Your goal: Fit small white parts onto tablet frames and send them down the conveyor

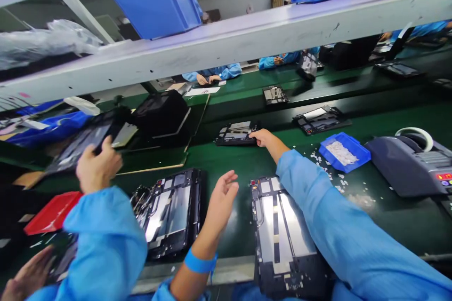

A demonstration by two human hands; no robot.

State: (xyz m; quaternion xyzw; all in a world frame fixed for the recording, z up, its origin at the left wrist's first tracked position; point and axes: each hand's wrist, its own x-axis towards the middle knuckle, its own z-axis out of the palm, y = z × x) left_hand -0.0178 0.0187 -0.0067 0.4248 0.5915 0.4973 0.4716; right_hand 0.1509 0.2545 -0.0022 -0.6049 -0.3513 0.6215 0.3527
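My right hand (262, 137) reaches forward and pinches the right edge of an opened tablet (236, 132) on the green bench. My left hand (223, 197), with a blue band at the wrist, is raised over the bench with its fingers apart and nothing in them. To its right another opened tablet (280, 230) lies at the front edge, silver battery faces up, partly under my right sleeve. On its left side stands a stack of opened tablets (173, 211).
At left, a co-worker's hand (99, 164) is by a dark tablet (83, 143). A blue tray (344, 151) of small white pieces and a tape dispenser (406, 164) sit at right. A red tray (52, 211) lies at left. The shelf (212, 47) crosses overhead.
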